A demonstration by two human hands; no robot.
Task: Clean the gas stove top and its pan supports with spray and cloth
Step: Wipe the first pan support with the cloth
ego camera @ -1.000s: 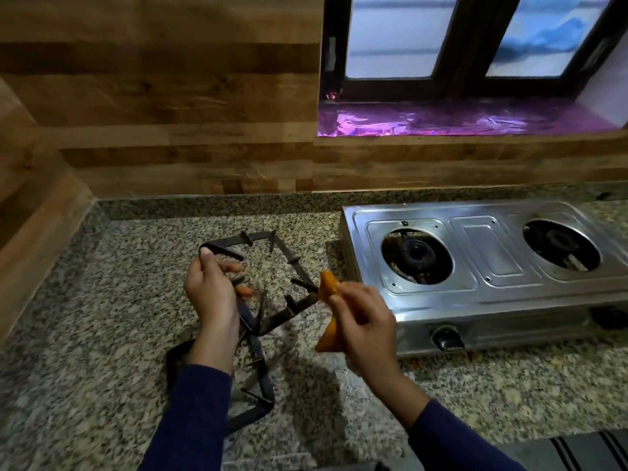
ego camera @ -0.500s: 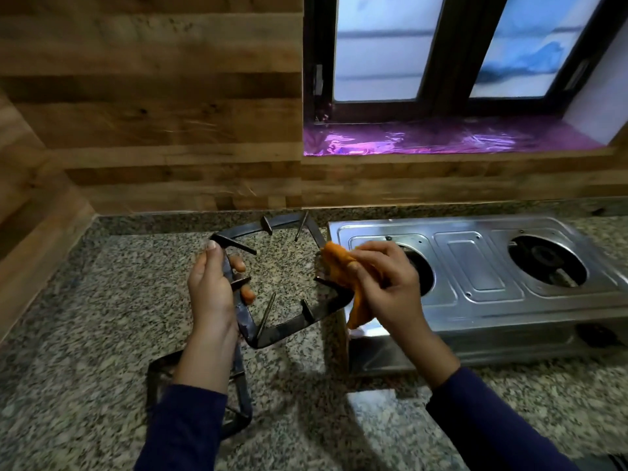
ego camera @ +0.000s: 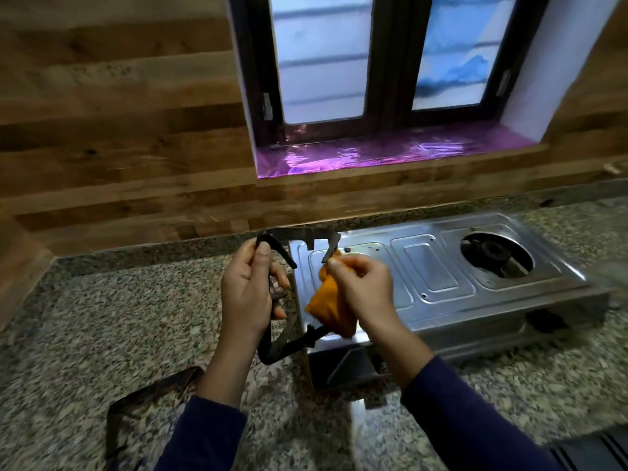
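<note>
My left hand (ego camera: 246, 294) grips a black pan support (ego camera: 277, 348), holding it up on edge over the left end of the steel two-burner gas stove (ego camera: 438, 277). My right hand (ego camera: 360, 290) is closed on an orange cloth (ego camera: 328, 307) and presses it against the support's far side. A second black pan support (ego camera: 142, 399) lies flat on the granite counter (ego camera: 112, 321) under my left forearm. The stove's right burner (ego camera: 494, 254) is bare; the left burner is hidden behind my hands. No spray bottle is in view.
A wood-panelled wall runs behind the counter and along its left side. Above the stove is a window sill (ego camera: 384, 153) lined with shiny purple foil. A dark stove knob (ego camera: 543, 321) shows on the front right.
The held pan support has been lifted and tilted more upright, now over the stove's left end. My right hand with the cloth has moved up along it. The camera view has shifted left.
</note>
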